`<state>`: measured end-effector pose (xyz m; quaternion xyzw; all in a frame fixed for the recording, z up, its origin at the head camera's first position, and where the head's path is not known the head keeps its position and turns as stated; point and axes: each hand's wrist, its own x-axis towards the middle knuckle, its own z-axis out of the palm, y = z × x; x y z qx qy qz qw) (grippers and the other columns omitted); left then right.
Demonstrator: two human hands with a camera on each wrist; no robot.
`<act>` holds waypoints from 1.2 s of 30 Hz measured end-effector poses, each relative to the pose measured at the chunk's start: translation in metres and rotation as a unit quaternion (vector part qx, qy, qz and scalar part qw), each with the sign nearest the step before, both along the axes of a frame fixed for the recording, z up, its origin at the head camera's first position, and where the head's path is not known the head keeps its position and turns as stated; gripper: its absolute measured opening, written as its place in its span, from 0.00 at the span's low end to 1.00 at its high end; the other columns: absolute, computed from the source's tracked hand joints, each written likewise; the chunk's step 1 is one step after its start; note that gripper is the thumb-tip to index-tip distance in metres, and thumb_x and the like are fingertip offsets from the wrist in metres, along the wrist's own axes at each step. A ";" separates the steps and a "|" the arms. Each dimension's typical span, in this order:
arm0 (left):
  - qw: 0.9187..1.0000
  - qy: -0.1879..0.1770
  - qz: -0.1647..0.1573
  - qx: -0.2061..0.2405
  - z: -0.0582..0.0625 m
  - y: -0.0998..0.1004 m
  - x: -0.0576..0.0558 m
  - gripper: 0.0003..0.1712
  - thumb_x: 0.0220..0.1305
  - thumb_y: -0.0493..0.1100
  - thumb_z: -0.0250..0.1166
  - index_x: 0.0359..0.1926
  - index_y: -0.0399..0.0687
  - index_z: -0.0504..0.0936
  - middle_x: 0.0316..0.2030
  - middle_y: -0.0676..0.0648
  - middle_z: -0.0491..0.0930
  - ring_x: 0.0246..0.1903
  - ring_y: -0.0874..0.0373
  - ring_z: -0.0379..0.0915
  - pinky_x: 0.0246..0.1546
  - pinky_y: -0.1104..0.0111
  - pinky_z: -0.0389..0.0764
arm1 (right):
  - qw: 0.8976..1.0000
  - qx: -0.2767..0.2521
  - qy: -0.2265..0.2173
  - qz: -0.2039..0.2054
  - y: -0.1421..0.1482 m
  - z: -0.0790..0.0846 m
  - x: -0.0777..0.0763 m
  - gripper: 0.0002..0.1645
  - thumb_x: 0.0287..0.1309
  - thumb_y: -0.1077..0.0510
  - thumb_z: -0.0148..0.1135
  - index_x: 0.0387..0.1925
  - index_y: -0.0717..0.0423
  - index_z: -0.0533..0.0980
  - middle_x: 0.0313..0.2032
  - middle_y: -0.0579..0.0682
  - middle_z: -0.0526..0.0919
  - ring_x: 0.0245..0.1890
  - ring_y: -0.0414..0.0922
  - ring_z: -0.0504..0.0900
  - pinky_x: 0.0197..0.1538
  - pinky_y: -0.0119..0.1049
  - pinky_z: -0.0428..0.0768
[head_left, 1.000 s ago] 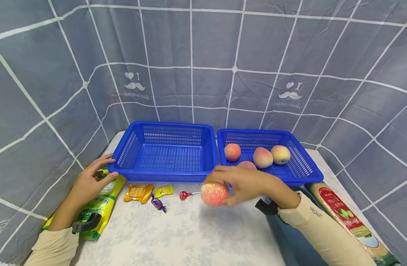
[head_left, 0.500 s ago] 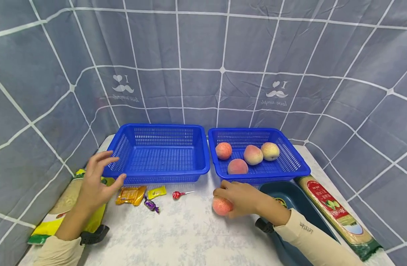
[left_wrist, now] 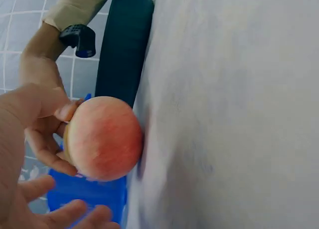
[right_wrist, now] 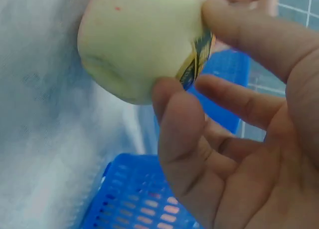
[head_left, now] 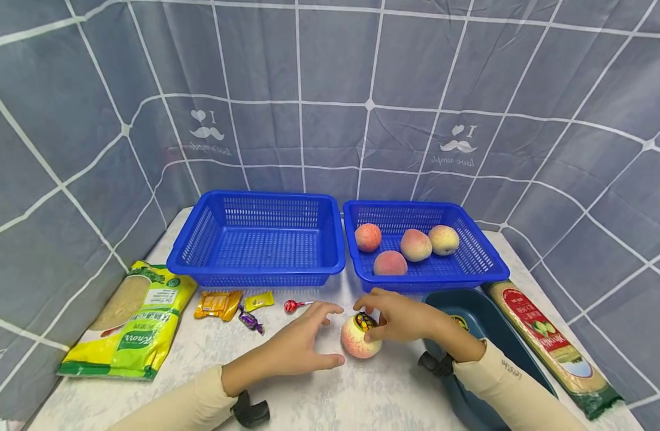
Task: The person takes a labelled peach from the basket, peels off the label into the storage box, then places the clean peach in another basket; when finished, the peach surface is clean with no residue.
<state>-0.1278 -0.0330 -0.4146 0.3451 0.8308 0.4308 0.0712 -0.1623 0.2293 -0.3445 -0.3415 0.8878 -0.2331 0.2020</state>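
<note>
My right hand holds a pink and cream peach just above the front part of the table, with thumb and fingers around its upper side. A round black and yellow sticker shows on top of the peach between those fingers. To the left of the peach, my left hand reaches in with fingers spread and thumb extended, apart from it. In the left wrist view, the red cheek of the peach faces the left palm. The pale side of the peach fills the upper part of the right wrist view.
Several peaches lie in the right blue basket; the left blue basket holds nothing. Wrapped candies and a lollipop lie before it. A Knorr bag is left; a teal bin and long package are right.
My left hand has left the left basket's edge and come across to beside the peach. My right hand has brought the peach nearer and turned it, so its sticker now shows.
</note>
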 end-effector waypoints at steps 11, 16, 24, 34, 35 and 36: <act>0.995 -0.069 -0.056 0.037 -0.015 0.034 -0.027 0.39 0.58 0.55 0.76 0.66 0.50 0.70 0.59 0.49 0.76 0.53 0.57 0.77 0.56 0.65 0.76 | 0.996 -0.066 -0.060 0.030 0.019 0.003 -0.009 0.20 0.64 0.59 0.69 0.56 0.54 0.79 0.47 0.45 0.80 0.43 0.42 0.81 0.45 0.36 0.82; 0.984 -0.114 -0.099 0.097 -0.020 0.038 -0.035 0.39 0.58 0.45 0.77 0.67 0.47 0.69 0.58 0.52 0.77 0.55 0.60 0.75 0.58 0.66 0.75 | 0.987 -0.128 -0.084 0.053 0.017 0.003 -0.010 0.20 0.62 0.69 0.67 0.56 0.57 0.78 0.50 0.50 0.82 0.49 0.48 0.82 0.51 0.41 0.83; 0.979 -0.143 -0.081 0.119 -0.026 0.040 -0.035 0.38 0.52 0.42 0.81 0.61 0.44 0.72 0.54 0.52 0.77 0.46 0.62 0.78 0.49 0.67 0.78 | 0.997 -0.064 -0.023 0.021 0.015 0.000 -0.010 0.11 0.64 0.58 0.69 0.47 0.51 0.81 0.45 0.45 0.82 0.44 0.46 0.81 0.43 0.35 0.82; 0.979 -0.129 -0.123 0.097 -0.035 0.035 -0.036 0.44 0.50 0.43 0.82 0.66 0.54 0.70 0.56 0.58 0.76 0.52 0.60 0.74 0.55 0.65 0.75 | 0.999 -0.043 -0.028 0.013 0.016 -0.007 -0.007 0.10 0.61 0.60 0.70 0.44 0.48 0.82 0.42 0.39 0.82 0.40 0.40 0.81 0.41 0.35 0.81; 0.980 -0.124 -0.121 0.093 -0.036 0.034 -0.035 0.44 0.50 0.44 0.82 0.66 0.54 0.70 0.56 0.58 0.76 0.51 0.60 0.74 0.55 0.65 0.75 | 0.999 -0.044 -0.029 0.014 0.015 -0.009 -0.006 0.09 0.62 0.60 0.69 0.43 0.48 0.82 0.41 0.38 0.82 0.40 0.40 0.80 0.41 0.35 0.80; 0.982 -0.118 -0.120 0.089 -0.036 0.034 -0.034 0.44 0.50 0.45 0.82 0.66 0.54 0.69 0.56 0.58 0.76 0.51 0.60 0.74 0.55 0.65 0.75 | 0.998 -0.048 -0.030 0.017 0.014 -0.010 -0.006 0.07 0.63 0.60 0.67 0.43 0.48 0.81 0.40 0.38 0.82 0.39 0.40 0.80 0.40 0.35 0.80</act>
